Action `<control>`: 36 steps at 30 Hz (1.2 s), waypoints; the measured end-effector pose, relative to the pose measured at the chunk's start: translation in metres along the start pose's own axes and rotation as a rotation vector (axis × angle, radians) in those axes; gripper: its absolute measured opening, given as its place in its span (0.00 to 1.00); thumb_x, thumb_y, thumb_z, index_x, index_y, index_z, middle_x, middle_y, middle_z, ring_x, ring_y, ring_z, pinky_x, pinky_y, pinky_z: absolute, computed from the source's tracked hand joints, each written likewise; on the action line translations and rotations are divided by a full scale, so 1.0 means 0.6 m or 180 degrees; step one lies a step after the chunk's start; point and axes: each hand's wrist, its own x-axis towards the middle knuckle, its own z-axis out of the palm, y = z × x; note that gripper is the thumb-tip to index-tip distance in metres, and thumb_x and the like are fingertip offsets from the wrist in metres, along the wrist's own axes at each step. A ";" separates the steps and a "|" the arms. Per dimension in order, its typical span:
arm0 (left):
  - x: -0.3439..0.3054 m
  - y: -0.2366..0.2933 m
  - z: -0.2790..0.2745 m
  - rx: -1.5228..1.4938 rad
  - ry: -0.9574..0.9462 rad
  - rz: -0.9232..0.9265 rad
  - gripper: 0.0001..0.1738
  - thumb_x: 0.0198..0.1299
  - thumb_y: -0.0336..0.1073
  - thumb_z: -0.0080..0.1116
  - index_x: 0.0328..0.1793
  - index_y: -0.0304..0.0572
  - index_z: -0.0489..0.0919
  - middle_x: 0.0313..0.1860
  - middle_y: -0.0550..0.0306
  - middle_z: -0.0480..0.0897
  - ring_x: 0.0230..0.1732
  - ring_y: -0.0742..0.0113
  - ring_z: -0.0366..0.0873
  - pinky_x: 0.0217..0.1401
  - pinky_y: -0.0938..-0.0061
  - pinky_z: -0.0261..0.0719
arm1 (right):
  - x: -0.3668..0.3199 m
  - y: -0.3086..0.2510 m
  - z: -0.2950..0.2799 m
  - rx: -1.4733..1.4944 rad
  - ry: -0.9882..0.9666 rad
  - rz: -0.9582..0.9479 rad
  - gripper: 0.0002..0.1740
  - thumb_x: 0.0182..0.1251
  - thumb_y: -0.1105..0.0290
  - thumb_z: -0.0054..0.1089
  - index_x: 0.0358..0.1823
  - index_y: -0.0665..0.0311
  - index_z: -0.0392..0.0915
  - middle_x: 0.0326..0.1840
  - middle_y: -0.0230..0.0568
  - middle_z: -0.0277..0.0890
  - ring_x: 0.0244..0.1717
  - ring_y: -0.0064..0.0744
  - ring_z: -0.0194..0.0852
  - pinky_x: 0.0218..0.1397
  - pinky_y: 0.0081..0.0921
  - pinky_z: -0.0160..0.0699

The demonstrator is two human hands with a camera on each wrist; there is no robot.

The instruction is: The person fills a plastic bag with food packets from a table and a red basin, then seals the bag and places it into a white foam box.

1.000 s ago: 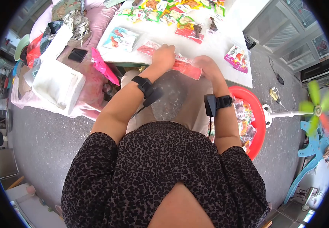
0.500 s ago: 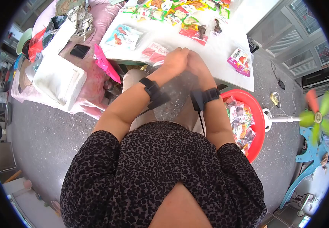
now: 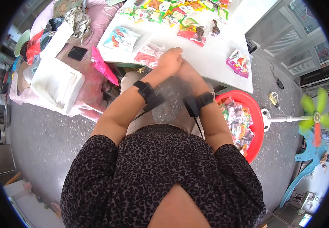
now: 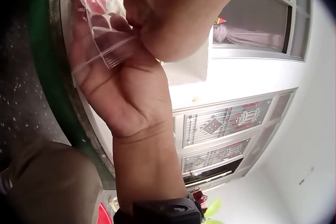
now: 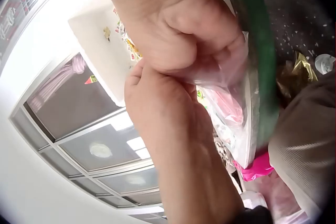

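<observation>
A clear plastic bag [image 3: 148,57] with red-and-white printing lies at the table's front edge, and its transparent end runs under both hands. My left hand [image 3: 171,60] grips that end, its fingers bent. My right hand [image 3: 187,70] is close against the left one, crossing it in the wrist views. In the left wrist view, the bag's clear film [image 4: 113,48] passes over the fingers of the right hand [image 4: 123,92]. The right wrist view has the film [image 5: 231,69] between the right hand's thumb and fingers. Pink contents [image 5: 228,103] show through the bag there.
Several colourful snack packets [image 3: 172,15] cover the table's back. A blue-and-white packet [image 3: 120,38] lies left, a purple one [image 3: 238,62] right. A red basin [image 3: 261,129] of packets stands on the floor beside a fan [image 3: 317,116]. A pink bag [image 3: 103,66] hangs at the left corner.
A second ago the hands were apart with the bag stretched between them. The right hand has moved left to the left hand, and the printed part now lies left of both.
</observation>
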 end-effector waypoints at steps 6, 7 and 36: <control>-0.012 -0.012 -0.002 0.0151 0.0266 -0.0055 0.08 0.45 0.32 0.46 0.33 0.40 0.71 0.29 0.45 0.72 0.31 0.49 0.71 0.32 0.60 0.70 | 0.013 0.005 -0.095 0.0436 0.0378 0.1043 0.14 0.48 0.69 0.53 0.37 0.66 0.68 0.30 0.35 0.72 0.34 0.29 0.71 0.34 0.21 0.69; -0.019 -0.010 -0.001 0.0307 0.0197 -0.0078 0.08 0.45 0.33 0.46 0.32 0.39 0.71 0.29 0.45 0.72 0.30 0.49 0.71 0.31 0.60 0.69 | 0.020 0.013 -0.117 0.0287 0.0583 0.1021 0.13 0.48 0.69 0.52 0.36 0.66 0.68 0.29 0.35 0.72 0.34 0.29 0.71 0.34 0.21 0.69; -0.020 -0.028 0.013 0.0630 -0.0048 -0.0143 0.05 0.45 0.32 0.44 0.25 0.37 0.69 0.25 0.46 0.72 0.27 0.48 0.72 0.30 0.59 0.70 | 0.168 0.049 -0.204 -0.4584 0.1396 -0.0841 0.06 0.51 0.71 0.43 0.28 0.62 0.69 0.27 0.48 0.72 0.29 0.39 0.73 0.32 0.33 0.71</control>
